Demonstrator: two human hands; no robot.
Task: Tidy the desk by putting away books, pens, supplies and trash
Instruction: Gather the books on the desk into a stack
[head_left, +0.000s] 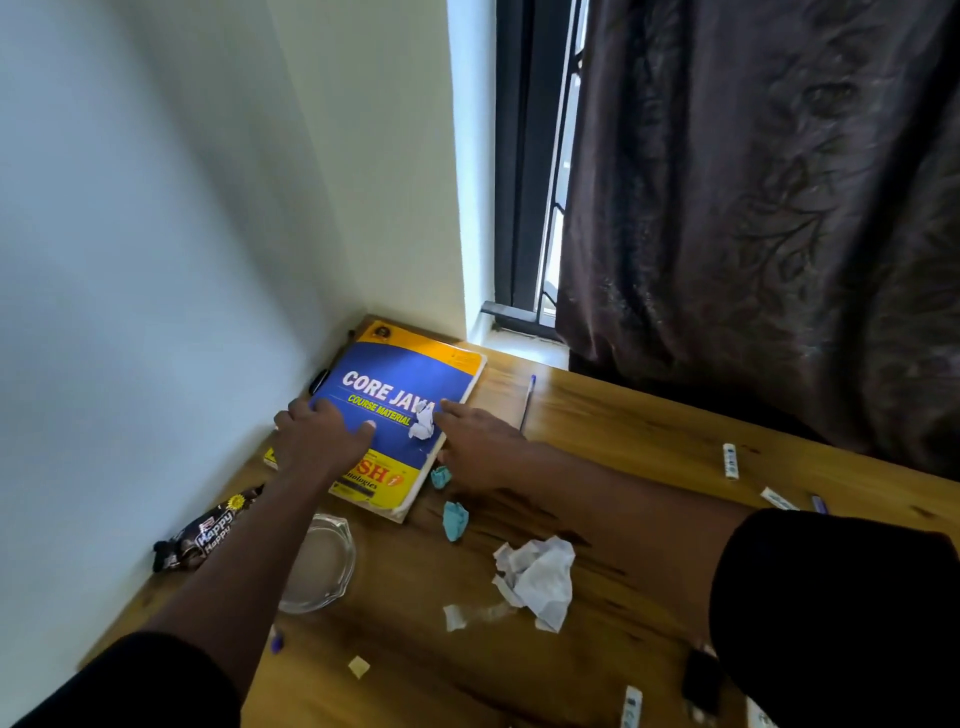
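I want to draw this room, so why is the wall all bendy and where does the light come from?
Head view: the wide lens bends the white wall and desk edge; daylight enters by the window strip beside the dark curtain; the blue-and-yellow Core Java book is sharp; the picture's edges look slightly soft.

You wear black sleeves: your left sleeve (156, 686) and right sleeve (831, 613) end above bare forearms, nearer you than the book (395, 384).

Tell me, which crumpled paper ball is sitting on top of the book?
The small white ball sits on the blue book. The two teal balls and the big white wad lie on the desk.
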